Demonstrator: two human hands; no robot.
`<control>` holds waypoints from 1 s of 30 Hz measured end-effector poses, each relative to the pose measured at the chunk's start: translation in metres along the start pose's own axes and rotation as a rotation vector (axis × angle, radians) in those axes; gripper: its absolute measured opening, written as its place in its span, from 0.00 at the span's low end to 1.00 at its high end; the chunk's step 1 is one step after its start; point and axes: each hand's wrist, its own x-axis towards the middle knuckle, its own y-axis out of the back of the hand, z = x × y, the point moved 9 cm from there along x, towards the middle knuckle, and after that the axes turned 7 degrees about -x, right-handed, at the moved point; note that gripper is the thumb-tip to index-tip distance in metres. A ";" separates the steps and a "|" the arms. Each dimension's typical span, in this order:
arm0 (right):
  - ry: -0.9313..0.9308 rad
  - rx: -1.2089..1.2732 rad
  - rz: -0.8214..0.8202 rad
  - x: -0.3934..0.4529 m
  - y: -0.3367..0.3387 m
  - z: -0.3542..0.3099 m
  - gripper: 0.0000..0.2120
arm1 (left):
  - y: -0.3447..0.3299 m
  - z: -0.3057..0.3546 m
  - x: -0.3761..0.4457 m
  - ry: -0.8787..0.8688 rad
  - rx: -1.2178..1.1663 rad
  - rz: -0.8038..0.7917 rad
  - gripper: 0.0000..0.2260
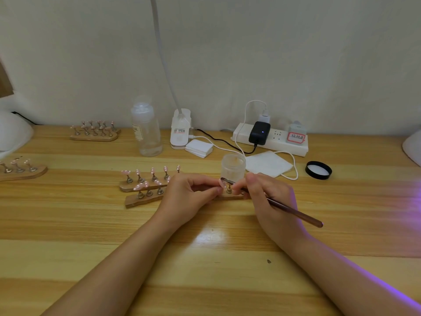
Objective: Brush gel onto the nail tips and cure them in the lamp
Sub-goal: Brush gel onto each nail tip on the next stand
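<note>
Two wooden holder strips (136,200) lie mid-table, each carrying several pink nail tips (139,187) on small metal stands. My left hand (189,197) pinches one stand (228,190) at the right end of the front strip. My right hand (271,201) grips a thin brown brush (293,212), whose tip touches the pink nail tip (222,182) on that stand. A small frosted gel jar (233,166) stands open just behind my fingers, and its black lid (318,170) lies to the right. A white curing lamp (412,147) shows partly at the right edge, casting purple light.
Two more wooden strips with nail tips sit at the far left (22,172) and back left (94,132). A clear bottle (147,128), a white clip lamp base (181,131), cotton pads (199,148), a white wipe (268,164) and a power strip (271,139) line the back. A white dome (12,133) sits at left.
</note>
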 end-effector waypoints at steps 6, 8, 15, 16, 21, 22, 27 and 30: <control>-0.001 -0.011 0.002 -0.001 0.000 0.001 0.17 | 0.000 -0.001 0.000 0.015 -0.016 0.000 0.11; -0.005 -0.006 0.001 -0.001 0.000 0.001 0.18 | 0.000 0.000 0.000 0.018 -0.022 0.000 0.12; -0.012 0.013 0.009 -0.002 0.001 0.001 0.18 | 0.000 0.001 -0.001 0.010 -0.038 -0.002 0.11; -0.014 0.026 0.009 -0.002 0.001 0.001 0.19 | 0.000 0.001 -0.001 0.013 -0.039 0.001 0.11; -0.025 0.063 -0.005 -0.004 0.001 0.003 0.22 | 0.002 0.000 0.000 0.021 -0.035 0.022 0.11; -0.027 0.066 -0.006 -0.004 0.001 0.003 0.22 | 0.003 0.000 0.000 0.019 -0.035 0.024 0.11; -0.052 0.131 0.037 -0.005 0.006 0.002 0.20 | 0.003 0.001 0.000 0.015 -0.037 0.032 0.11; -0.059 0.150 0.081 -0.003 0.008 0.003 0.20 | 0.003 0.000 0.000 0.014 -0.023 0.030 0.09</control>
